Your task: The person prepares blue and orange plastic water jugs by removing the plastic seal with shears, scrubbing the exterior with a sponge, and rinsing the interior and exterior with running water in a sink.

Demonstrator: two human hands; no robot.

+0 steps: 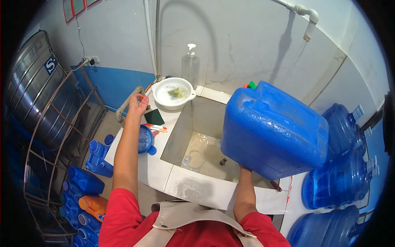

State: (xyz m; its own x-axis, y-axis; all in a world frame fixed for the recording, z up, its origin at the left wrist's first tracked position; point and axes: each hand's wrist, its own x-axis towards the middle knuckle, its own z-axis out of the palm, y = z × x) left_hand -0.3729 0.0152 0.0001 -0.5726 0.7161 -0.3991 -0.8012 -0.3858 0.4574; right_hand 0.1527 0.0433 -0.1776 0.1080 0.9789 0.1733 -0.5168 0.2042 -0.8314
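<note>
A large wet blue plastic jerrycan [274, 129] is tilted over the right part of the sink [176, 148]. My right hand [245, 168] holds it from below; its fingers are mostly hidden behind the can. My left hand [139, 104] is raised at the left end of the counter, beside a thick grey hose-like piece [129, 105]. A small orange bit shows at its fingers, but I cannot tell whether it is held. Near this hand stands a white plastic basin [173, 103] with suds and a yellow-green sponge [176, 92].
A dark green scouring pad [154, 117], toothbrushes [155, 127] and a blue lidded container [145, 139] lie on the left counter. A pump bottle [190, 68] stands behind. Water runs from a wall pipe [308, 31]. Large blue water bottles [336, 182] line the right; several jugs [85, 179] stand on the floor.
</note>
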